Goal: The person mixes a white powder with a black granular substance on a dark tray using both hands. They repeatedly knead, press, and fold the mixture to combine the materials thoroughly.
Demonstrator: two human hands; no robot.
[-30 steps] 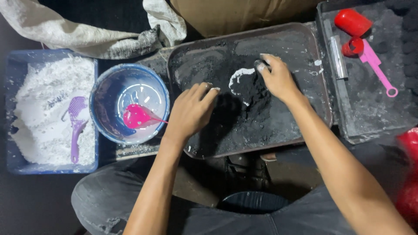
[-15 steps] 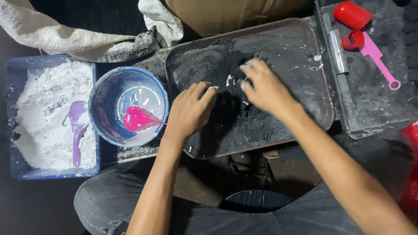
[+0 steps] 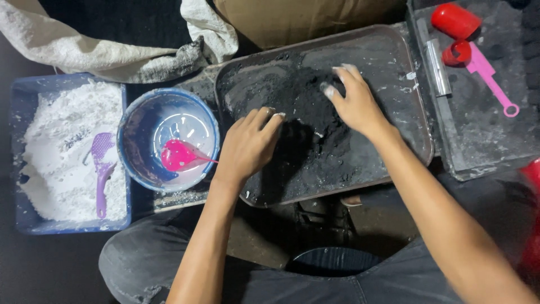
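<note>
Both hands press into the heap of black powder (image 3: 306,135) lying in the dark rectangular metal tray (image 3: 413,121): the left hand (image 3: 247,147) lies flat with fingers together, the right hand (image 3: 355,102) has fingers spread, neither gripping anything; a blue round bowl (image 3: 135,152) stands just left

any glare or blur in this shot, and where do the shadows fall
Head view: glare rings on the wet inside of the blue bowl; left hand casts a dark shadow on the black powder to its right; right hand fingertips slightly soft; corners dim.
</note>
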